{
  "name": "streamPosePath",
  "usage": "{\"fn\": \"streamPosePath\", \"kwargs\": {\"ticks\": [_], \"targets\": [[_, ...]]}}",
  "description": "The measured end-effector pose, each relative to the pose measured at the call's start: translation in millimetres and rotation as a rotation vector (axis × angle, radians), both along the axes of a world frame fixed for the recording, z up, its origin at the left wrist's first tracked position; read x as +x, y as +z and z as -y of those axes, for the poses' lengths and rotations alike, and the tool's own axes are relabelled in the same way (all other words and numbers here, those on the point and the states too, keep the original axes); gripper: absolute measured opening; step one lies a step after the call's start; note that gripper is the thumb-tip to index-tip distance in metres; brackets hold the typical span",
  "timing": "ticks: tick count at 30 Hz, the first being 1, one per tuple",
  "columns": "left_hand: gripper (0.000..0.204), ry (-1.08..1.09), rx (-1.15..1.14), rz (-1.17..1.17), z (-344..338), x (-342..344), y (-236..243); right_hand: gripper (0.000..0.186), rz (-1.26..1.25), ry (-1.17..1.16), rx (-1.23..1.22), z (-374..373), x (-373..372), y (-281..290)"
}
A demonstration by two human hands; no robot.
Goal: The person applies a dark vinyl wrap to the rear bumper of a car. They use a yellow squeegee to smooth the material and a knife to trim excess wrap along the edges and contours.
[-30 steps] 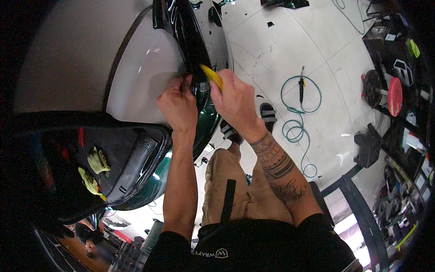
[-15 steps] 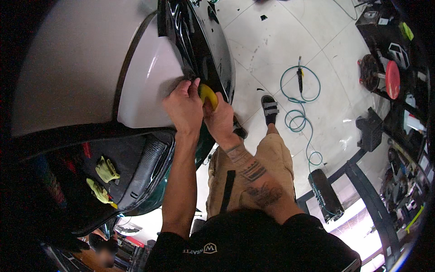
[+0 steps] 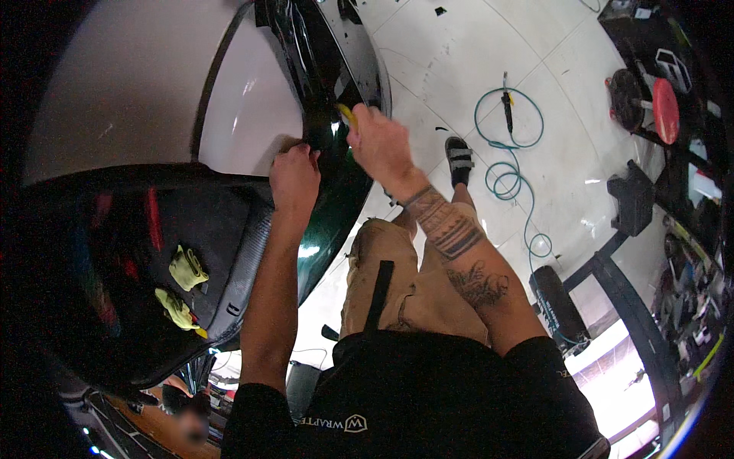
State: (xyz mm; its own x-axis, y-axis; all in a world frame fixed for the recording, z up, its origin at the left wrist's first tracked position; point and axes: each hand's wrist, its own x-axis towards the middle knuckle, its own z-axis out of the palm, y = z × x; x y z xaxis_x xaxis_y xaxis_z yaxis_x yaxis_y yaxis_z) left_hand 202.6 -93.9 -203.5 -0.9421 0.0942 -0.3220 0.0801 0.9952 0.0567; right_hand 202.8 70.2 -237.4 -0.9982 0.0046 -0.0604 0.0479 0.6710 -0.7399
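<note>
A glossy dark green-black film (image 3: 290, 38) lies along the car body, bunched in folds at the top. Beside it is a smooth pale panel (image 3: 248, 99). At the panel's lower right edge, my left hand (image 3: 295, 177) is closed, its fingertips pinching at the film's border; the exact grip is partly hidden. To its upper right, my right hand (image 3: 380, 145) is closed around a yellow squeegee (image 3: 347, 116), held against the dark surface. Only a narrow strip of the squeegee shows past the fingers.
Yellow-green gloves (image 3: 187, 268) lie in the dark open compartment at left. A teal hose (image 3: 514, 183) coils on the tiled floor (image 3: 428, 69) at right, near a black cylinder (image 3: 558, 302) and a red-topped stool (image 3: 665, 111). Another person (image 3: 191, 421) is at lower left.
My hands have moved apart: the right went up and slightly right with the squeegee, the left slid down and left along the panel edge. The view has shifted slightly.
</note>
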Motion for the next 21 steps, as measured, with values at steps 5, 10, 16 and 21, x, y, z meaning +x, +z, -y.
{"fn": "streamPosePath", "kwargs": {"ticks": [5, 10, 16, 21], "targets": [[0.019, 0.062, 0.099, -0.027, -6, 7, -6, 0.017, 0.087, -0.167, -0.077, 28, 15, -14], [0.015, 0.038, 0.143, -0.072, 2, 15, -18, 0.020, 0.194, -0.349, -0.238, 55, 29, -21], [0.018, 0.066, 0.494, -0.281, -10, 50, 20, 0.027, 0.263, -0.535, -0.316, 70, 42, -33], [0.049, -0.001, 0.508, 0.000, 7, 133, -30, 0.031, 0.279, -0.524, -0.461, 79, 41, -29]]}}
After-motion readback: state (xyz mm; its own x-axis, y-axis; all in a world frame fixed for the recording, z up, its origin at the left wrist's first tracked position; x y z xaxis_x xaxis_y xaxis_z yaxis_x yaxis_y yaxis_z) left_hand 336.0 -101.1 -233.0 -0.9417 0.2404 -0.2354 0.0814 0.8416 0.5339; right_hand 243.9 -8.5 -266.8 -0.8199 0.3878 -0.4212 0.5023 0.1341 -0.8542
